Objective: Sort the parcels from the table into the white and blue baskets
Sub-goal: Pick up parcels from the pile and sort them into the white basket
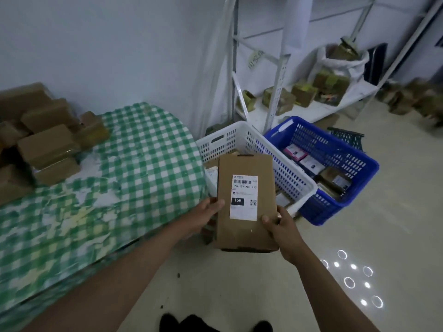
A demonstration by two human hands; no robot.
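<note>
I hold a flat brown cardboard parcel (247, 231) with a white label reading 15H, face up, in front of the baskets. My left hand (207, 213) grips its left edge and my right hand (282, 227) grips its lower right edge. Right behind the parcel stands the white basket (263, 144), with parcels partly hidden inside. The blue basket (335, 149) sits to its right on the floor and holds several small boxes. A pile of brown parcels (45, 142) lies at the far left of the table (143, 168), which has a green checked cloth.
A white metal shelf rack (278, 75) with small boxes and a white sack (342, 61) stands behind the baskets. More boxes (412, 97) lie on the floor at far right. A dark crate (347, 137) sits behind the blue basket.
</note>
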